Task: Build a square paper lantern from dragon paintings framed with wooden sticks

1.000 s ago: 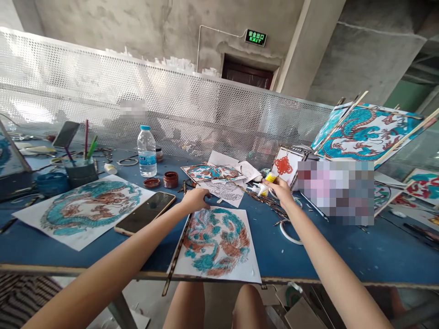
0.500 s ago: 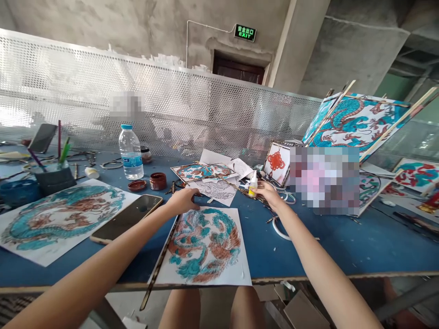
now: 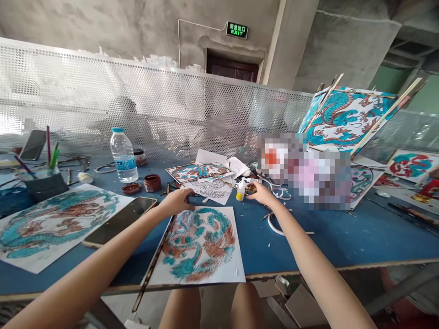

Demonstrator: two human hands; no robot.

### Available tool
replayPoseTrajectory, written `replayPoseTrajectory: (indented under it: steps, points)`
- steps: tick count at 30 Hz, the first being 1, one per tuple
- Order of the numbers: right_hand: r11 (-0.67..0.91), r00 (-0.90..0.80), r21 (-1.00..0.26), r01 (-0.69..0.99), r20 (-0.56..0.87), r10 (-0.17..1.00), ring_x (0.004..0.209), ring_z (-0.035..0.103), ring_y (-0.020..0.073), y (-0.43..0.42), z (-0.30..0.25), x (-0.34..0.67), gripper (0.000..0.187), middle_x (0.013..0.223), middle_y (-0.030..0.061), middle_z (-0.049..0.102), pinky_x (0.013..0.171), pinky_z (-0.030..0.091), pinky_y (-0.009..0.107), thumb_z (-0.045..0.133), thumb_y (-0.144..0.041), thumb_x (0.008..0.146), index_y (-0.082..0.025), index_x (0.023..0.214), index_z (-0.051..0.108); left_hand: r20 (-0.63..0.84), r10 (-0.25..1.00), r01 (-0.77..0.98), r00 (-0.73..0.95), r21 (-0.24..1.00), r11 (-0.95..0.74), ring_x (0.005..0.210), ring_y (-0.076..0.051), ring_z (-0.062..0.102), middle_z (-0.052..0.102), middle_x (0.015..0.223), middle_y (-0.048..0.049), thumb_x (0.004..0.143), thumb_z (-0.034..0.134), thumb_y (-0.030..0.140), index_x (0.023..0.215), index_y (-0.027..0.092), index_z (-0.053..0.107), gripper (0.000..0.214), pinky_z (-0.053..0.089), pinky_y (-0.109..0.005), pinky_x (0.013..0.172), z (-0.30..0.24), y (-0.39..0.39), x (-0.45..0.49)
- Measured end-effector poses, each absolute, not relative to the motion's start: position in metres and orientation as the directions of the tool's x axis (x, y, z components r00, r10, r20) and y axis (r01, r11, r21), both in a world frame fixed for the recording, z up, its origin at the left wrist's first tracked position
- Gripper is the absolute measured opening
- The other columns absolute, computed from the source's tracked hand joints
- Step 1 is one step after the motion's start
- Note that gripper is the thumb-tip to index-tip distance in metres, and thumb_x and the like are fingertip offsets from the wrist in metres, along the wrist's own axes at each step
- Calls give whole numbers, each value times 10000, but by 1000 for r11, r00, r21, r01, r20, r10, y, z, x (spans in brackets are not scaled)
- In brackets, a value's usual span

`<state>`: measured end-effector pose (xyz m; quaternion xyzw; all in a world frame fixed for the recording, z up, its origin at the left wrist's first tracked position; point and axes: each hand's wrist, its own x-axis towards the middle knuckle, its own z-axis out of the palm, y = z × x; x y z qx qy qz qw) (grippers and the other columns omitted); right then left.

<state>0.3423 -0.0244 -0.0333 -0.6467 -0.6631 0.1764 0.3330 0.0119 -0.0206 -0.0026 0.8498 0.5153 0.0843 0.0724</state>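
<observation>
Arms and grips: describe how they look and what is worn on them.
The left arm and right arm are bare along all that shows: no sleeves. The left grip and right grip are gloveless; no watch, bracelet or ring is visible.

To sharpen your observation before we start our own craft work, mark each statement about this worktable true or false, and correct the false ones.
1. The water bottle stands upright with its cap on. True.
2. The left hand rests on the phone. False: it sits at the top edge of the round teal-and-brown painting; the phone lies apart, further left.
3. The glue bottle lies on its side. False: it stands upright, just beside the right hand.
4. A long thin strip runs along the painting's left edge and sticks out past the table's front edge. True.
</observation>
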Motion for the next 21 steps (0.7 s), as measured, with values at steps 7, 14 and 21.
replayPoseTrajectory:
  steps: [7,14,21]
  points:
    - [-10,105,-339,941,265,959,934,581,224,-29,-34,332,80,928,64,665,772,437,302,622,-216,741,-194,802,668,69,882,858,467,205,-470,812,-240,600,647,855,-62,672,596,416,1097,170,561,492,404,-257,609,-4,-19,11]
    - [-58,127,-198,979,355,926,820,615,238,-39,-18,336,166,871,101,678,673,443,298,566,-228,785,-160,893,672,64,888,866,455,198,-458,801,-227,596,646,874,-58,671,601,396,1099,169,557,487,401,-258,622,-1,-22,12]
    - [30,94,-183,983,632,769,887,594,220,-71,24,367,273,998,117,646,772,438,310,421,-216,880,-126,1022,637,48,878,855,476,207,-475,809,-224,589,638,878,-62,671,601,389,1111,155,560,500,402,-259,649,-1,-20,11]
